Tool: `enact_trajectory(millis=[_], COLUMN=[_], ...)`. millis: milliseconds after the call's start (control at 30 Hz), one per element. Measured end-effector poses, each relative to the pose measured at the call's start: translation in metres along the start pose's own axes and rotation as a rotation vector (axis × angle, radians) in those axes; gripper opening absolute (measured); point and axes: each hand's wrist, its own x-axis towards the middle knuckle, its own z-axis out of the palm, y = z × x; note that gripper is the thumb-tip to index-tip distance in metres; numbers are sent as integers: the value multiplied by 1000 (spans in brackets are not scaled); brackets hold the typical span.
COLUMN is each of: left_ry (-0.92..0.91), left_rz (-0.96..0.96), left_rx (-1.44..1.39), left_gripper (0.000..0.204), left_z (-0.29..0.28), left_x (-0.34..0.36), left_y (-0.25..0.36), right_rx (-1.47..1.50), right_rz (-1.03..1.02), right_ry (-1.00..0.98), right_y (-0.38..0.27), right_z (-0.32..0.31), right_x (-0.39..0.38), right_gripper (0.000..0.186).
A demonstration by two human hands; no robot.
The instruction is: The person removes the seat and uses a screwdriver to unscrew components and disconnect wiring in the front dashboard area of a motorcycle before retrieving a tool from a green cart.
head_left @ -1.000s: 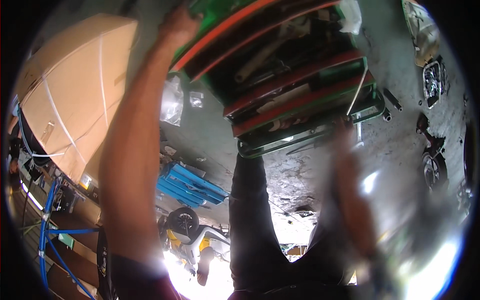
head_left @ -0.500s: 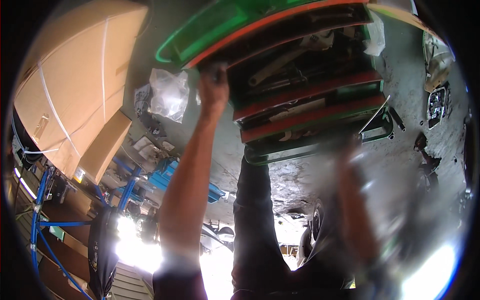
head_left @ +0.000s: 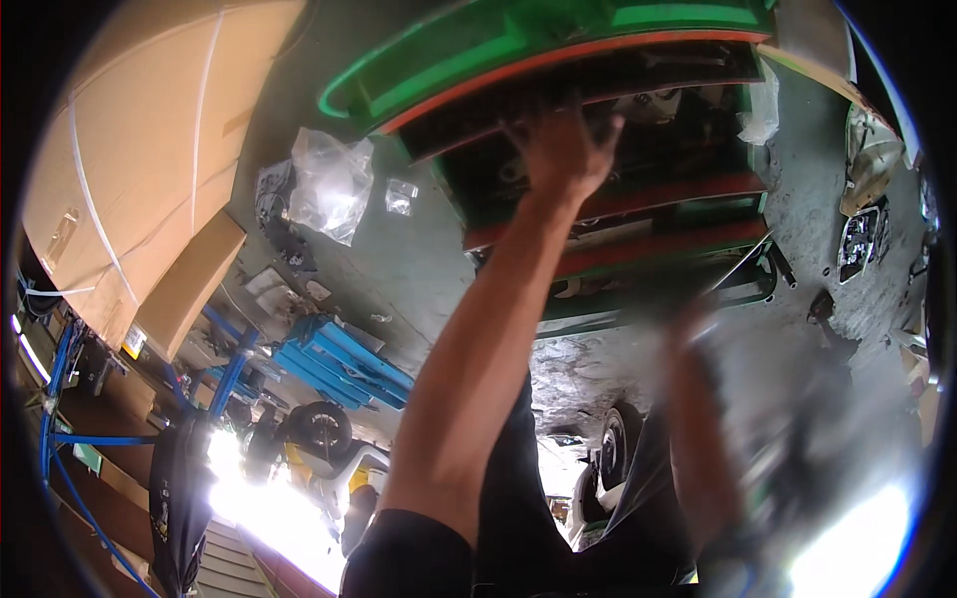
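A green and red toolbox (head_left: 608,184) stands unfolded at the top, with tiers of trays and metal tools (head_left: 698,60) inside. My left hand (head_left: 563,145) reaches into an upper tray with fingers spread, hovering over or touching the dark contents; I cannot tell which. My right hand (head_left: 688,324), badly blurred, is at the box's lower right edge, closed round a thin silvery rod (head_left: 738,261) that slants up to the right. Loose spanners (head_left: 568,288) lie in the lower tray.
Large cardboard boxes (head_left: 150,130) stand at left beside a blue metal rack (head_left: 62,399). Plastic bags (head_left: 329,184) and blue metal pieces (head_left: 339,364) lie on the floor (head_left: 409,259). Metal parts (head_left: 862,244) lie at right. A scooter wheel (head_left: 324,429) shows below, near my legs.
My left hand has left the top left edge of the box and moved right, into the upper tray, with fingers spreading. My right hand has moved slightly down, still with the rod.
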Motion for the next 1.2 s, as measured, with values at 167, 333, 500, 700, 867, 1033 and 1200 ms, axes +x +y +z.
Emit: enact_trajectory(millis=[167,333,500,700,867,1033,1200], left_ry=[-42,0,167,-120,-240,-132,-161], left_rz=[85,68,132,-182,-16,-64,95], left_rx=[-78,-113,-154,110,426,265,92], left_gripper=[76,63,50,55,60,55,56], left_z=[-7,-21,-36,-55,-77,-69,-57], left_x=[-10,-24,-34,-36,-33,-25,-4], left_y=[-10,-49,-96,-130,-142,-133,-125], right_rx=[-86,-97,-71,-66,-154,-168,-189], right_rz=[-74,-72,-73,-79,-99,-108,-130], right_ry=[51,57,52,59,37,47,81], right_y=[13,13,4,7,18,25,32], right_z=[-5,-4,0,0,-6,-9,-11], right_x=[6,5,-2,0,7,12,16], right_gripper=[26,24,25,29,34,42,46])
